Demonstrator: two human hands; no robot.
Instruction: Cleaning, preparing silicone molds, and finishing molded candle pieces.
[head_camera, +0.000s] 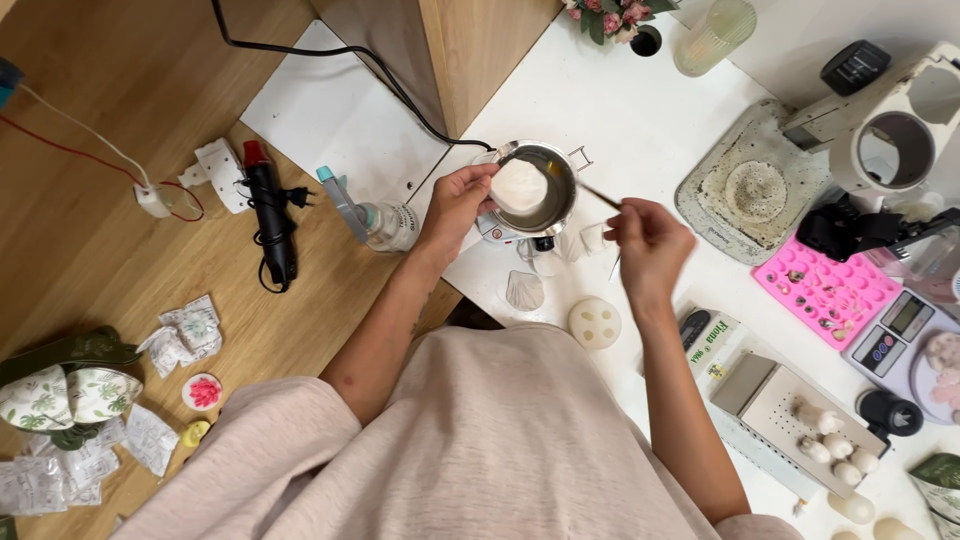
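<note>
White shell-shaped piece (519, 186), just one, sits pinched in the left hand (455, 205) fingertips over the single metal pot (553, 190). Right hand (650, 245) fingers close on one thin stick (598, 194), its long axis slanting up-left, tip in the pot.

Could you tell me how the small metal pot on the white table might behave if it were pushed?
The metal pot seems to hold liquid, so it would probably slosh. It sits raised on a small base, so it may tip. Its smooth wall looks slippery.
</note>
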